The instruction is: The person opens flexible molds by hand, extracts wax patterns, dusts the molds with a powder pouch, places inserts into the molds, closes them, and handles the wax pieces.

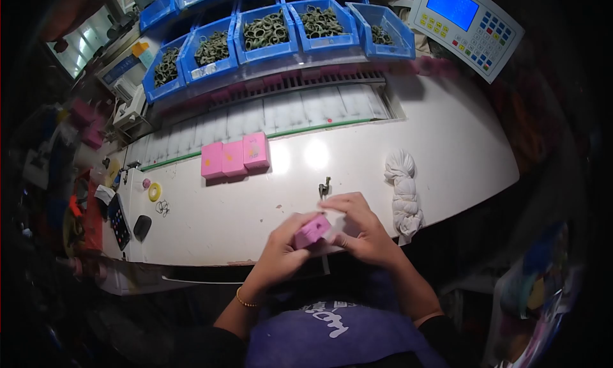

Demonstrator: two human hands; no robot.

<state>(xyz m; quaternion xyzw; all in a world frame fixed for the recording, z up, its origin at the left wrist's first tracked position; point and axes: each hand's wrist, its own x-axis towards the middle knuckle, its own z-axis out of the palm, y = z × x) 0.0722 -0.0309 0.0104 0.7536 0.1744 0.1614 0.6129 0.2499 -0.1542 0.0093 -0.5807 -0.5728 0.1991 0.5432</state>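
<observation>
So right now I've got a pink block [311, 232] gripped in my left hand [284, 245], just above the near edge of the worktop [460, 135], with a small dark spot on the face turned up. My right hand [368, 234] is open, fingers reaching out past the block and thumb close to its side. It's kinda blurry there, so I can't tell if the thumb is actually touching. I'd call this the handling stage, both hands working around one block. The next move, imo, calls for keeping the left grip steady and getting the right fingers in cleanly. The thing to watch is the small metal piece [324, 188] lying just beyond my right fingertips, easy to knock if I swing wide. Beyond that, three pink blocks [233, 158] sit side by side to the left, and a twisted white cloth [405, 195] lies off to my right, clear of my fingers but near the forearm. Blue bins [268, 53] full of dark metal rings line the back, next to a keypad unit with a lit blue screen [469, 23]. Roll of yellow tape [154, 191] and a phone [119, 221] are way off left, so not really in the way.
</observation>
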